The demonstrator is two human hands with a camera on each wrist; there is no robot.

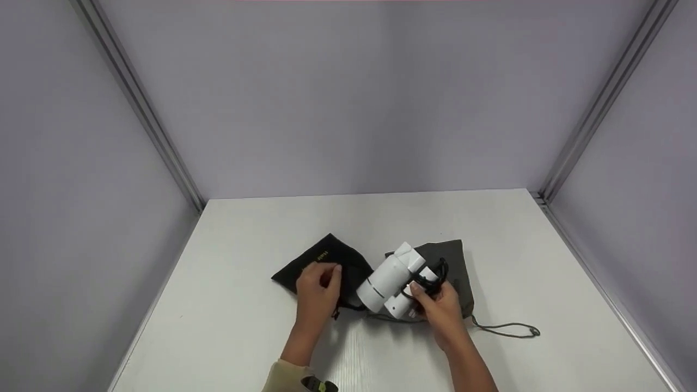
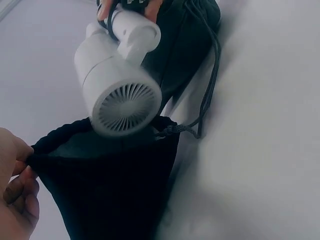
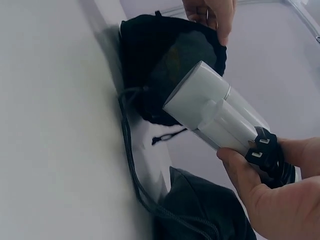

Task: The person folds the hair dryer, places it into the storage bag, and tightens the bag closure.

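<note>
White hair dryer (image 1: 387,284) hangs just above the table (image 1: 544,261), its rear grille at the black pouch's (image 1: 321,267) mouth, a grey drawstring pouch (image 1: 454,272) under it. Right hand (image 1: 441,310) grips the folded handle and bundled cord; left hand (image 1: 318,291) pinches the pouch rim open. Pouch interior stays dark.

The right hand (image 3: 285,200) grips a white folded hair dryer (image 3: 215,112) with its black plug (image 3: 261,148), its end at the open black drawstring pouch (image 3: 160,70) held by the left hand (image 3: 212,12); a grey pouch (image 3: 200,210) lies below.
</note>
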